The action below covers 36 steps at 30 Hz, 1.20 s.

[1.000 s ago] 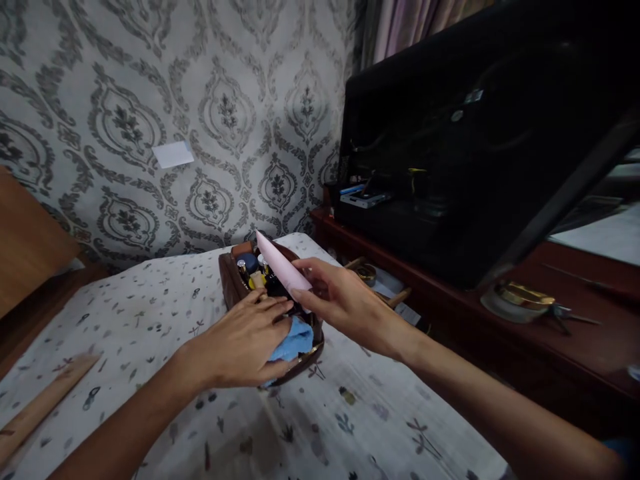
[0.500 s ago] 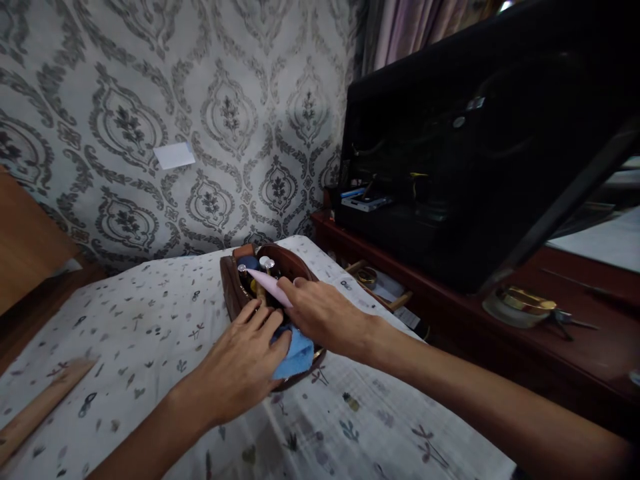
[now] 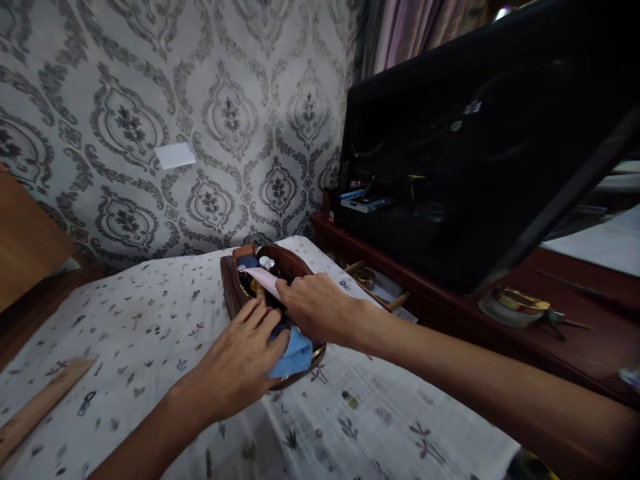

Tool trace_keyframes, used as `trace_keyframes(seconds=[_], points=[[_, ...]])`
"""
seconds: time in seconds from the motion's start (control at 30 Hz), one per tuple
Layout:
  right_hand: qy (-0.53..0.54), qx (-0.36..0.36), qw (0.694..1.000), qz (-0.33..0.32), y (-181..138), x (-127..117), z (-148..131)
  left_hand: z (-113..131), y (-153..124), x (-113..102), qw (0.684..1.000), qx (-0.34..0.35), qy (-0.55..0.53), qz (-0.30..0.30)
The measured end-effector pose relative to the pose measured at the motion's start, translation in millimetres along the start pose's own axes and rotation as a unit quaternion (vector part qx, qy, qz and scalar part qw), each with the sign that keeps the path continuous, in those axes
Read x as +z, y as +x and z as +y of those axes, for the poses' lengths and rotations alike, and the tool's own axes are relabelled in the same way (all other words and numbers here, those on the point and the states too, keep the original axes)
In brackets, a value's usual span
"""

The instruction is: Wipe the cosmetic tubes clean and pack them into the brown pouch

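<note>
Clamping pink sheet [image 3: 263,279], jutting from right grip [image 3: 315,303] over brown bag [image 3: 232,287]; touching bag with left grip [image 3: 230,360], cannot tell if closed.

Dim light, small glare at top right, black panel [image 3: 450,180] in deep shadow, stretched edges.

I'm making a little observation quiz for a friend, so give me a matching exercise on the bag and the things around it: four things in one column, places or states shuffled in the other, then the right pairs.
Column one
1. Pink item
2. Blue cloth
3. Brown bag
4. White card

Column two
A. Open, on the printed sheet
B. Up on the patterned wall
C. Next to the thumb of the left hand
D. Held in the right hand

Right pairs: 1-D, 2-C, 3-A, 4-B
</note>
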State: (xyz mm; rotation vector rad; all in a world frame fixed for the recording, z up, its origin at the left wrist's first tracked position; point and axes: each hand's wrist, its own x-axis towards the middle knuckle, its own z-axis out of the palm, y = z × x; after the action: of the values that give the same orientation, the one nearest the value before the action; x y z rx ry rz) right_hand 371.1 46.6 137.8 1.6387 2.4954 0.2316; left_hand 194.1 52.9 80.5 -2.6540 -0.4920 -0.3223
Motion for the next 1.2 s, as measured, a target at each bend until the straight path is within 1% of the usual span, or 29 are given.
trace_keyframes(seconds=[0.1, 0.27, 0.4, 0.5, 0.6, 0.7, 0.9, 1.03, 1.1, 1.2], points=[[0.047, 0.013, 0.999, -0.008, 6.4, 2.9, 7.0, -0.2, -1.3, 1.5, 1.000, 0.001, 0.005, -0.001], [0.133, 0.010, 0.990, -0.040, 9.1, 6.5, 26.7, 0.5, -0.7, 0.9, 1.000, 0.004, 0.001, 0.006], [0.156, 0.018, 0.986, -0.059, 6.7, 3.6, 30.9, 0.9, 0.4, 0.0, 1.000, -0.002, 0.000, 0.005], [0.137, 0.033, 0.989, -0.055, 5.9, 2.2, 23.1, 0.5, 0.9, -1.4, 1.000, -0.003, -0.005, -0.005], [0.095, 0.063, 0.993, -0.019, 8.6, 6.3, 15.2, 0.0, 0.2, -1.9, 1.000, -0.002, -0.009, -0.016], [0.067, 0.081, 0.994, 0.007, 12.0, 11.9, 14.2, -0.2, -1.8, -0.9, 1.000, -0.006, -0.008, -0.019], [0.048, 0.031, 0.998, 0.002, 8.0, 12.0, 18.3, -1.1, -3.4, 0.0, 1.000, -0.003, -0.006, -0.023], [0.018, 0.036, 0.999, 0.027, 8.3, 11.2, 12.3, -1.2, -2.3, -0.4, 1.000, -0.006, -0.016, -0.016], [-0.001, 0.042, 0.999, 0.020, 10.0, 9.8, 10.3, -1.2, -1.9, -1.5, 1.000, -0.008, -0.022, -0.015], [0.001, 0.028, 1.000, -0.004, 10.8, 4.9, 12.0, -1.3, -1.0, -4.3, 1.000, -0.007, -0.025, -0.016]])
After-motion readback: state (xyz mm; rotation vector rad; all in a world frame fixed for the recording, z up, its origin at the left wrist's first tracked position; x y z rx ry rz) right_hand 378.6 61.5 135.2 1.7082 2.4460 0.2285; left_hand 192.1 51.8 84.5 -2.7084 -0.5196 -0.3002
